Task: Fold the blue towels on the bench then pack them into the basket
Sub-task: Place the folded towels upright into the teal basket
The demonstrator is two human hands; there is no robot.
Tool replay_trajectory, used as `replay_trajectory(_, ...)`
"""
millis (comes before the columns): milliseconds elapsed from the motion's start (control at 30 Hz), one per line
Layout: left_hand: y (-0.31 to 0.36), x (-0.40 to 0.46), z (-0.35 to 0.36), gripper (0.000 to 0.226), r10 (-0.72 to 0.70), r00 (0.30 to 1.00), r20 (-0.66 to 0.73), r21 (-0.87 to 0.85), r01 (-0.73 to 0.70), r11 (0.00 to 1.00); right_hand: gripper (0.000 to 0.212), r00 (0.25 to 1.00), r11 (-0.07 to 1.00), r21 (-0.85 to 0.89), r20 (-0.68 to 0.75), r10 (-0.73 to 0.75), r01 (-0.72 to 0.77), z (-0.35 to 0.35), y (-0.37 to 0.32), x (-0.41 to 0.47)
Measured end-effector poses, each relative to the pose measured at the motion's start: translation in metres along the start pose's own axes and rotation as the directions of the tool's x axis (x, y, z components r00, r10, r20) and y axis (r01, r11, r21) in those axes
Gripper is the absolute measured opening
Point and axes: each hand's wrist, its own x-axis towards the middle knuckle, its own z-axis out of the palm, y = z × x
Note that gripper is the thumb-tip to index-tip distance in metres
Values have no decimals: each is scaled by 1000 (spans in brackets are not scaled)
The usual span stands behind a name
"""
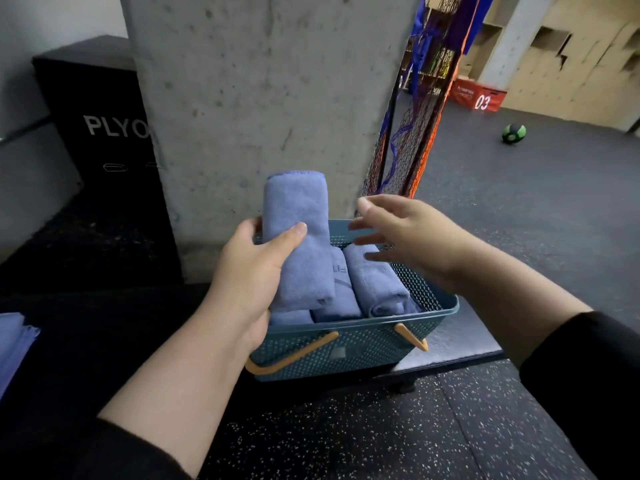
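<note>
The left hand [252,271] grips a folded blue towel [298,237], thumb curled across its front face and fingers wrapped round behind, clamped on its lower half. This held towel stands nearly upright over the left end of the basket [349,348], its long axis running from the basket's near-left corner up and away toward the concrete pillar [263,98], its rounded folded end uppermost and its lower end just above the towels already packed. Three folded towels show inside the basket: one at the left [291,317], mostly hidden beneath the held towel, one in the middle [341,289] and one at the right [377,285]. All three lie side by side with their long axes running from the near wall of the basket to its far wall, each touching its neighbour. That makes four folded towels in all at the basket, one held and three packed. The right hand [412,237] hovers over the basket's right far corner with its fingers straight and spread apart, holding nothing; whether a fingertip touches the rim I cannot tell. The teal perforated basket, with two tan handles folded down against its near wall, sits on the right end of the black bench [460,344], close to its near edge. More blue cloth [14,344] lies at the bench's left end, cut off by the picture's edge, so its count cannot be told.
</note>
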Motion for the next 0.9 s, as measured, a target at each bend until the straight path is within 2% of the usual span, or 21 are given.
replay_trajectory(67, 0, -4, 6, 31, -19, 1000, -16, -43, 18, 999, 60, 991, 996, 60, 121, 56, -64, 11, -1, -4)
replay_trajectory(133, 0, -7, 11, 21, -44, 999, -14, -74, 43, 996, 74, 984, 987, 115, 151, 90, -108, 21, 2, -6)
replay_trajectory(267, 2, -9, 14, 16, -127, 992, 15, -176, 128, 976, 51, 989, 963, 247, 118, 85, -113, 29, 4, -10)
replay_trajectory(367, 4, -11, 14, 19, -90, 989, 121, -155, 108, 982, 42, 988, 927, 355, 130, 83, -124, 23, 4, -10)
replay_trajectory(467, 3, -13, 13, 21, -46, 990, 137, -156, 67, 985, 38, 981, 931, 335, 167, 96, -148, 17, 3, -11)
replay_trajectory(533, 1, -11, 12, 18, 17, 996, 90, -22, -15, 1000, 34, 983, 915, 373, 152, 101, -151, 16, 2, -10)
replay_trajectory(600, 0, -9, 11, 16, 97, 993, 60, 142, -105, 984, 35, 993, 915, 385, 59, 107, -121, 10, 2, -8)
replay_trajectory(700, 0, -6, 6, 19, 168, 986, 6, 251, -164, 954, 38, 976, 950, 300, -167, 143, -88, -16, 3, 0)
replay_trajectory(767, -1, -1, 1, 19, 202, 979, 19, 350, -196, 916, 43, 948, 972, 206, -272, 165, -110, -36, 6, 2)
replay_trajectory(833, -3, 2, -2, 21, 223, 972, 68, 487, -228, 843, 39, 929, 979, -26, -321, 185, -204, -48, 20, 3)
replay_trajectory(900, -5, 4, -4, 26, 234, 963, 130, 604, -264, 752, 33, 926, 916, -257, -303, 226, -308, -44, 36, 1)
